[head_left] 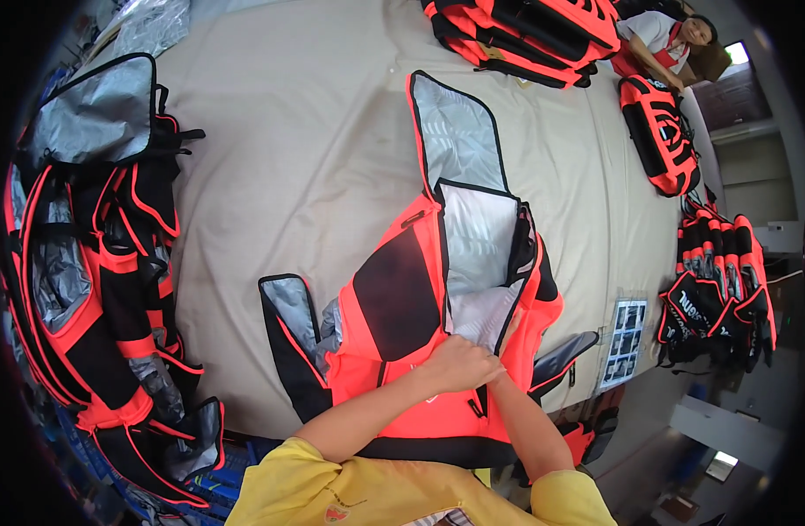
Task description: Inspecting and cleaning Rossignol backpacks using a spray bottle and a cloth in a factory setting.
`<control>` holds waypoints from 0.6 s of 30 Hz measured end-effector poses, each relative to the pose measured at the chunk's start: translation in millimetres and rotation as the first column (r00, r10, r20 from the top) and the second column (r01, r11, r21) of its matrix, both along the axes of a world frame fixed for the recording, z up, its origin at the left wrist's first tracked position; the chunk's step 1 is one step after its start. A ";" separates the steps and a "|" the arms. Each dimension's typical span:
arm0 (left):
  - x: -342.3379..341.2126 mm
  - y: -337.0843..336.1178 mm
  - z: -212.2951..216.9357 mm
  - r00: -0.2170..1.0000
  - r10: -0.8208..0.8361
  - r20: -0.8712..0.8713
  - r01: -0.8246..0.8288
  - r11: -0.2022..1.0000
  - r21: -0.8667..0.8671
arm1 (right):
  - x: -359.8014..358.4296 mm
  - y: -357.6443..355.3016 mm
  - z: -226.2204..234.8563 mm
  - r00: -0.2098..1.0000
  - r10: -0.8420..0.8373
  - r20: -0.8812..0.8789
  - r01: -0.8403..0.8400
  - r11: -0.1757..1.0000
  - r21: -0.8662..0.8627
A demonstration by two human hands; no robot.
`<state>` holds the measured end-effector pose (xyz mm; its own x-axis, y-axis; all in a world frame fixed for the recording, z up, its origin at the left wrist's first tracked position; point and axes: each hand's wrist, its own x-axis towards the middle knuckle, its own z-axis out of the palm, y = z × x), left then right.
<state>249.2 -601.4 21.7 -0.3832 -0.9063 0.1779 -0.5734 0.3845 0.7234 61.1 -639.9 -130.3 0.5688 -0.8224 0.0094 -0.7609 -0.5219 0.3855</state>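
Note:
An orange and black insulated bag (393, 307) lies open on the beige table (315, 149) in front of me, its silver-lined lid (459, 131) flipped away from me. My left hand (459, 364) is closed on the near rim of the bag's opening. My right hand is hidden behind the left one; only its forearm (525, 425) shows, reaching to the same rim. A black side flap with silver lining (288, 337) sticks out at the bag's left.
A pile of similar orange and black bags (95, 280) covers the table's left edge. More bags lie at the far side (525, 31) and right (661, 131), with a stack (722, 285) off the right edge. A person (661, 35) sits at the far right corner. A printed sheet (626, 337) lies near the right edge.

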 end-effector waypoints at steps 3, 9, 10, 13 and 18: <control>-0.4 -0.1 -1.2 0.999 0.031 0.033 -0.031 1.000 0.001 | 8.8 -5.9 -8.3 0.996 0.032 -0.088 -0.036 0.998 -0.048; -7.7 -6.3 9.5 0.994 -0.029 0.110 0.022 0.997 0.071 | 22.9 -19.5 -18.6 0.973 0.010 -0.229 -0.045 0.988 -0.148; -15.3 -10.2 7.9 0.992 -0.082 0.101 0.076 0.995 0.059 | 8.0 -20.0 -21.9 0.960 -0.040 -0.278 -0.009 0.985 -0.172; -8.3 4.6 5.8 1.000 0.004 -0.006 -0.005 1.000 -0.025 | -7.2 -8.1 -29.1 0.917 -0.134 -0.375 0.062 0.978 -0.199; 11.3 45.2 -33.5 0.985 0.122 0.125 -0.096 0.976 -0.194 | 40.3 -11.1 65.8 0.743 -0.216 0.633 -0.002 0.946 0.325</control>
